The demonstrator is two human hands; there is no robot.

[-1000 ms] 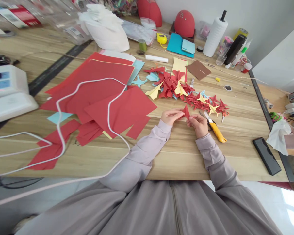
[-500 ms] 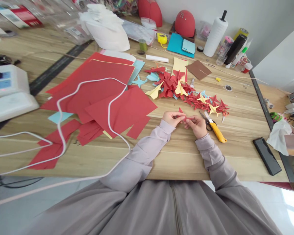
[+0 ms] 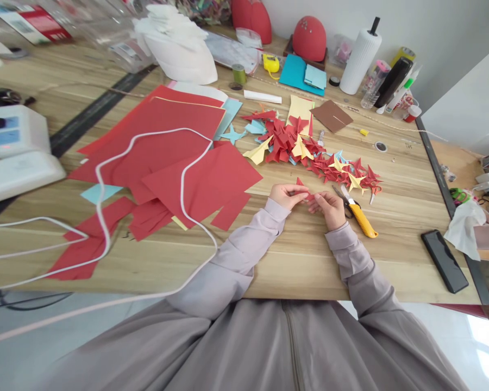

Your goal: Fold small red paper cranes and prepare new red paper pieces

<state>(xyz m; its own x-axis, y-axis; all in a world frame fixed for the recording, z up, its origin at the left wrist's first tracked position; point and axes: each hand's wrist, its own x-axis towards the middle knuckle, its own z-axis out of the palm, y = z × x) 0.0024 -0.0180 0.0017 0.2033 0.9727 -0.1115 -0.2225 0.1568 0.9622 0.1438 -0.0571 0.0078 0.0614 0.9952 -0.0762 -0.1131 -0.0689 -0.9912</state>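
Note:
Between my two hands is a small folded piece of red paper (image 3: pixel 300 182), its pointed tip showing above the fingers. My left hand (image 3: pixel 287 196) pinches it from the left side. On its right side the fingers of my right hand (image 3: pixel 329 208) are closed on the same piece. Just beyond my hands lies a heap of folded red, yellow and blue paper shapes (image 3: pixel 283 138). A yellow utility knife (image 3: pixel 363 220) rests beside my right hand, over dark-handled scissors that it partly covers.
Large red sheets (image 3: pixel 175 141) lie on the left, crossed by a white cable (image 3: pixel 182 190). A black phone (image 3: pixel 444 260) is near the right edge. A yellow tape measure (image 3: pixel 270 63), blue paper (image 3: pixel 295 76) and a white bottle (image 3: pixel 359 62) stand or lie at the back.
My right hand has shifted very slightly, and its fingers sit a little differently on the red paper. My left hand keeps its pinch.

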